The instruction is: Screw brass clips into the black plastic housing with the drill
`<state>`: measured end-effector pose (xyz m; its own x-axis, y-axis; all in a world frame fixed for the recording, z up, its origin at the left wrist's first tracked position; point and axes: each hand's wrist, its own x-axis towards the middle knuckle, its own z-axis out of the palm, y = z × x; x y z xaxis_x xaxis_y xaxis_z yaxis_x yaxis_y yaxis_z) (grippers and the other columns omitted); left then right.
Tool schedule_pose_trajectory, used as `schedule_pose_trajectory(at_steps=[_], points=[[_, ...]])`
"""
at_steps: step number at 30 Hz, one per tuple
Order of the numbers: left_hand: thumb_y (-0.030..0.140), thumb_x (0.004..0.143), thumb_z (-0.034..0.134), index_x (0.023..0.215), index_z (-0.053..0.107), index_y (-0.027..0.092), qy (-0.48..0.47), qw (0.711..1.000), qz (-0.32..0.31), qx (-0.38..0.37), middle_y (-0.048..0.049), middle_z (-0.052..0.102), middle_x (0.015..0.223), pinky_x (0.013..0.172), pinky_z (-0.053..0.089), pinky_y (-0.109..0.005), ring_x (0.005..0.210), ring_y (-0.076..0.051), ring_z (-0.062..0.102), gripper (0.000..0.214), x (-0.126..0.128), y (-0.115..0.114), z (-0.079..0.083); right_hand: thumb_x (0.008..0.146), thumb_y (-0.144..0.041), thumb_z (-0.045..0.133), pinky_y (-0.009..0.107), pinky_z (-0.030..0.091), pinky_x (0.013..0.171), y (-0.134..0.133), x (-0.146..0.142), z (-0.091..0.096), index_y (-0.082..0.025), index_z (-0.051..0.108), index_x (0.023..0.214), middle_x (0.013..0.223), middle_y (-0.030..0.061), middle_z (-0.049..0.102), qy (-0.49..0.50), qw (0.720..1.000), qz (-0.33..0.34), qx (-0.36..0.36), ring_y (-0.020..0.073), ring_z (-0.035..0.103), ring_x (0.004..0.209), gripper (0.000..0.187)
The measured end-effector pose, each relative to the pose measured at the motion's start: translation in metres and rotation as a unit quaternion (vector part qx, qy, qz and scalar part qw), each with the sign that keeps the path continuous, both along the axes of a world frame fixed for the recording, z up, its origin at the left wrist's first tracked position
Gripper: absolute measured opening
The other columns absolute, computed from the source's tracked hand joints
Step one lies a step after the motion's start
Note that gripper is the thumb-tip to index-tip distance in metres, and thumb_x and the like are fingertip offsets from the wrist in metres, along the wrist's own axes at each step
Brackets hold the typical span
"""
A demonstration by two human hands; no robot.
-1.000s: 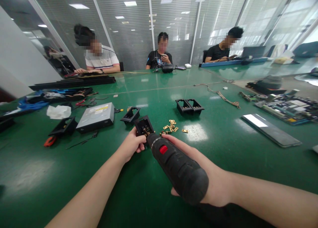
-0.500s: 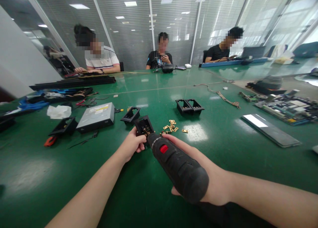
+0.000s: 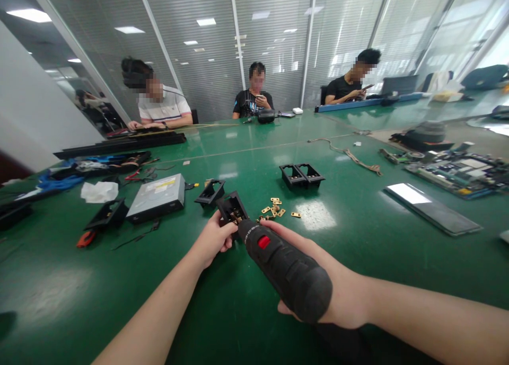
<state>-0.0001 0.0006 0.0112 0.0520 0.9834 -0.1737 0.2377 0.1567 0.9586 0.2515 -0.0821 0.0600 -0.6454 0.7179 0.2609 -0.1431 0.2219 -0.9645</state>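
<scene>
My left hand (image 3: 214, 240) is closed on the near edge of a black plastic socket housing (image 3: 230, 205), tilted with its open side toward me. Small brass-coloured parts show inside it. My right hand (image 3: 314, 254) grips a black cordless drill (image 3: 288, 272) with a red switch on top. The drill's front end points into the housing; its bit is mostly hidden by the drill body. Just beyond the drill's nose lies a loose pile of small brass plates (image 3: 274, 210). Close behind the held housing sits another black housing (image 3: 210, 193).
A joined pair of black housings (image 3: 301, 175) stands farther back. On the left are a disc drive (image 3: 157, 198), crumpled tissue (image 3: 99, 192) and another housing (image 3: 105, 215). To the right lie a phone-like slab (image 3: 433, 208) and circuit boards (image 3: 457, 169). Several people sit across the green table.
The view has tilted up slightly, so the table items appear a little lower. Both hands keep their hold, and the drill stays pointed into the housing. The person at far right now holds up a phone.
</scene>
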Motion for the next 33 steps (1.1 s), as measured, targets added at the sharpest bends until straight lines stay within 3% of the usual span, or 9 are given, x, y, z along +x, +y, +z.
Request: schedule_pose_trajectory(at_steps=[9, 23, 30, 33], points=[[0.031, 0.082, 0.058, 0.113, 0.05, 0.019, 0.024, 1.0, 0.003, -0.01, 0.0098, 0.046, 0.046, 0.032, 0.028, -0.015, 0.034, -0.009, 0.038, 0.034, 0.0021, -0.001, 0.0006, 0.064, -0.014, 0.086, 0.052, 0.037, 0.116, -0.0002, 0.0014, 0.0048, -0.015, 0.016, 0.159, 0.158, 0.0237, 0.038, -0.018, 1.0, 0.006, -0.003, 0.0389, 0.029, 0.149, 0.118], [0.033, 0.083, 0.059, 0.112, 0.049, 0.02, 0.038, 0.999, 0.008, -0.029, 0.009, 0.046, 0.045, 0.034, 0.027, -0.015, 0.034, -0.01, 0.042, 0.033, 0.0025, -0.0004, 0.0014, 0.062, -0.014, 0.087, 0.05, 0.039, 0.115, 0.0006, 0.0014, 0.0038, -0.023, 0.019, 0.16, 0.164, 0.0166, 0.028, -0.021, 1.0, -0.001, -0.002, 0.0384, 0.027, 0.151, 0.12], [0.033, 0.084, 0.057, 0.112, 0.049, 0.02, 0.04, 0.999, 0.0, -0.016, 0.0083, 0.047, 0.045, 0.034, 0.028, -0.015, 0.035, -0.01, 0.041, 0.032, 0.0012, 0.0006, -0.0012, 0.064, -0.01, 0.085, 0.049, 0.04, 0.114, 0.0003, 0.0013, 0.0066, -0.02, 0.015, 0.16, 0.162, 0.0211, 0.03, -0.013, 1.0, 0.017, -0.013, 0.0351, 0.051, 0.136, 0.119], [0.032, 0.081, 0.061, 0.112, 0.049, 0.02, 0.036, 0.999, 0.006, -0.016, 0.0077, 0.05, 0.049, 0.033, 0.027, -0.015, 0.034, -0.01, 0.042, 0.035, 0.0014, 0.0009, -0.0011, 0.064, -0.011, 0.086, 0.049, 0.041, 0.113, -0.0001, 0.0017, 0.0059, -0.02, 0.015, 0.16, 0.163, 0.0207, 0.03, -0.019, 1.0, 0.015, -0.014, 0.0357, 0.049, 0.138, 0.12]])
